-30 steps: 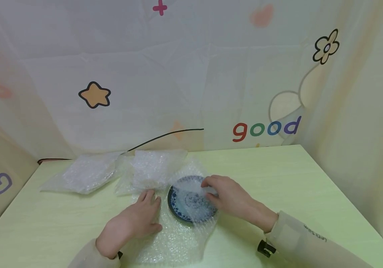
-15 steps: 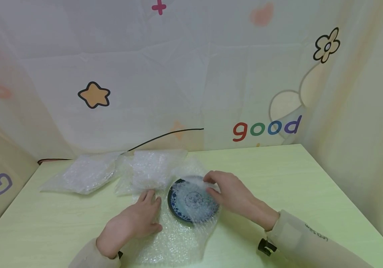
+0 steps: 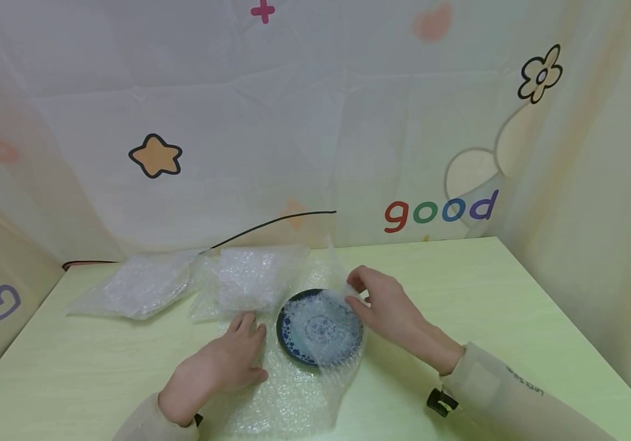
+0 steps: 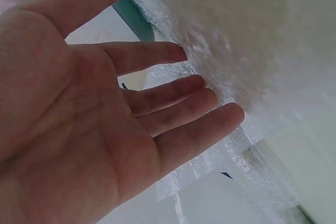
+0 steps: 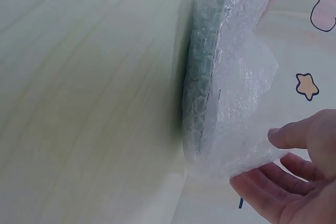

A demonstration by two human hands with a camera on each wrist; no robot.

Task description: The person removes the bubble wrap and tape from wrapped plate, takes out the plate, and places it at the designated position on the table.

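Observation:
A round blue-and-white patterned plate (image 3: 318, 327) with a dark rim lies on a sheet of bubble wrap (image 3: 288, 401) in the head view. Part of the clear sheet is folded over the plate's right side. At the plate's far right edge, my right hand (image 3: 384, 300) pinches the raised flap between thumb and fingers; the right wrist view shows the bubble wrap (image 5: 236, 103) wrapped up around the plate's side. My left hand (image 3: 219, 364) rests on the sheet left of the plate, fingers spread and mostly straight. In the left wrist view its fingertips (image 4: 228, 116) touch the bubble wrap.
Two flat bubble-wrapped packets, a left one (image 3: 147, 288) and a right one (image 3: 249, 282), lie at the back left of the pale table (image 3: 486, 294). The right one touches or overlaps the sheet. A printed curtain (image 3: 271, 135) hangs behind.
My right hand has shifted right and away from me, drawing the flap with it. The plate's far rim now shows more plainly, and a corner of wrap sticks up. My left hand stays put.

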